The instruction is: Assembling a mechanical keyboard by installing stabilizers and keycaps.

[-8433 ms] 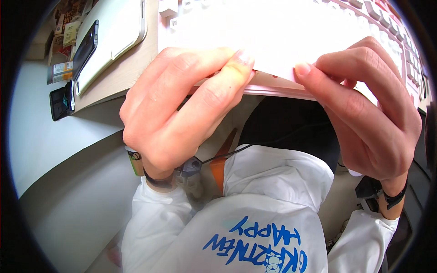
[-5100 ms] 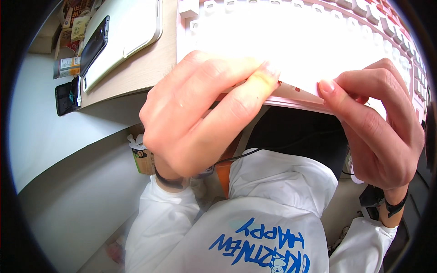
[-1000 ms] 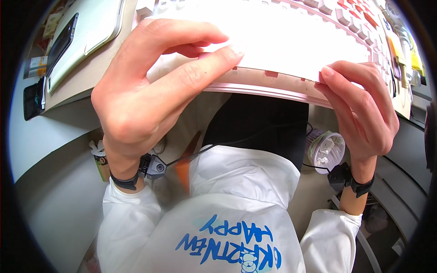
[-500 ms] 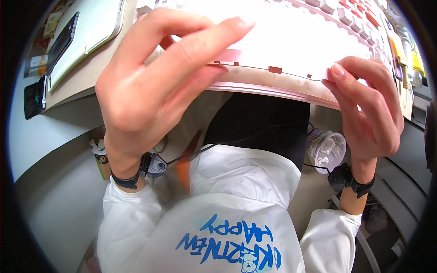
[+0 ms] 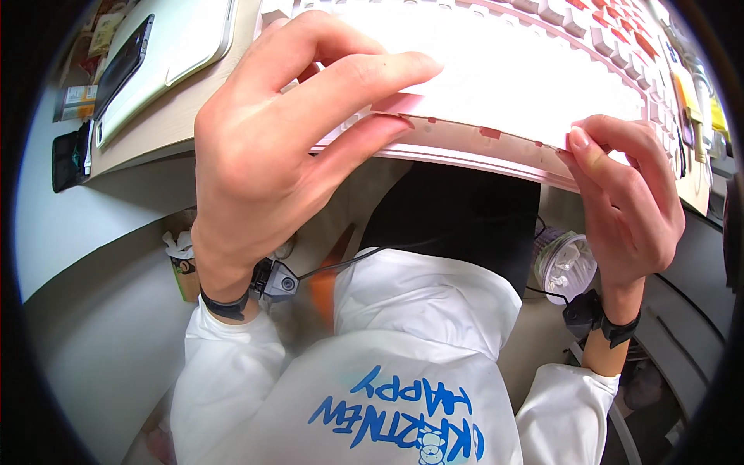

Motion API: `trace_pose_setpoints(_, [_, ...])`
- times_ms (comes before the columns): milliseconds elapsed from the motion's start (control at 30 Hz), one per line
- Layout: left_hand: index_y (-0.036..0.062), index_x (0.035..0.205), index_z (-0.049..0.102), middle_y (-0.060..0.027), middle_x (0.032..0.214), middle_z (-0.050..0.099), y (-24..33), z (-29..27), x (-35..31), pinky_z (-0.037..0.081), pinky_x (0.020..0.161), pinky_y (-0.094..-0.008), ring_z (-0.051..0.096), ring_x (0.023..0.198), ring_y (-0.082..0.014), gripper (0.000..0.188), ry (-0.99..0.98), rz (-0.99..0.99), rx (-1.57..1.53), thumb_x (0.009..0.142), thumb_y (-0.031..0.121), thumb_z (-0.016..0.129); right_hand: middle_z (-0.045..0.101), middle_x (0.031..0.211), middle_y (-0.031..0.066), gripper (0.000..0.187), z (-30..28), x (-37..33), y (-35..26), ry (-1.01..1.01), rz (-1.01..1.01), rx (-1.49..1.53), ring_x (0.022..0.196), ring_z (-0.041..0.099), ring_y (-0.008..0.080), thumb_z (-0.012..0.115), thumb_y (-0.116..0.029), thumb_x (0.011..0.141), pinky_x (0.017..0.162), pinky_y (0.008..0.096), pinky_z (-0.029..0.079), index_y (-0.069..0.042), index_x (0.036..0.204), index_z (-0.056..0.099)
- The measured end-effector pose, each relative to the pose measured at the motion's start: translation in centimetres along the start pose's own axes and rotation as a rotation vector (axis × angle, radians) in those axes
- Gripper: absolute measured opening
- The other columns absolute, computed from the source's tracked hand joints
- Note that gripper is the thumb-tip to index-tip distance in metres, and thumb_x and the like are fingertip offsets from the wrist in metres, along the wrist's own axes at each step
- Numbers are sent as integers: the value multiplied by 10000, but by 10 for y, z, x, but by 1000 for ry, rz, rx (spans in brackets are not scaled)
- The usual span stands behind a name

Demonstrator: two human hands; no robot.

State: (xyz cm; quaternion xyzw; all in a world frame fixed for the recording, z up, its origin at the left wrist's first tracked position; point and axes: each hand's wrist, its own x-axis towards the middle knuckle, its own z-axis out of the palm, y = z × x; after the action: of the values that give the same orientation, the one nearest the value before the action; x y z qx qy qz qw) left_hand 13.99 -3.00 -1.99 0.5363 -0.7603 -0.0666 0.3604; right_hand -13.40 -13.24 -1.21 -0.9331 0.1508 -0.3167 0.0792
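A thin, glaring white panel (image 5: 496, 85) with small reddish tabs along its near edge spans the space between my hands. My left hand (image 5: 287, 132) pinches its left part, thumb below and fingers above, beside a pinkish strip. At the right near corner, my right hand (image 5: 624, 170) grips the panel between thumb and fingertips. Just beneath lies a pink keyboard case (image 5: 465, 160), its front rim showing below the panel's raised near edge. White and red keycaps (image 5: 601, 39) stand in rows beyond. Glare hides the panel's surface detail.
A flat silver device (image 5: 194, 35) with a dark phone (image 5: 124, 66) on it lies on the desk at left. A yellowish brush (image 5: 687, 94) is at the far right. Below the desk stand a lilac bin (image 5: 566, 267) and a tissue box (image 5: 184, 267). Black cables (image 5: 387, 246) run from my wrists.
The whole view has shifted slightly. My left hand and the panel appear a little farther right, and my right hand slightly lower. Both hands keep their hold.
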Motion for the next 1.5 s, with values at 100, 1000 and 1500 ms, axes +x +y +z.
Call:
trace_pose_setpoints(100, [-11,1147,755,-109,1031,685,-1,-2,1,587,770,-305,686,917,-208,404,-11,3,-23,750,-60,816,702,939,178,261,3,-1,1,4,-7,1,787,667,256,807,117,765,648,326,532,52,1005,727])
trace_pose_setpoints(1000, [4,1048,781,-115,952,725,-11,-2,-5,553,694,-278,697,841,-212,358,65,165,83,699,-38,851,690,958,198,286,1,0,2,-54,-53,10,790,660,275,802,106,769,659,355,519,59,1040,725])
trace_pose_setpoints(1500, [-35,1013,773,-130,928,709,-6,-3,-8,538,691,-295,681,835,-243,347,96,218,153,673,-74,829,704,936,192,317,6,1,4,-29,-71,34,773,672,266,815,131,729,635,321,526,58,1027,735])
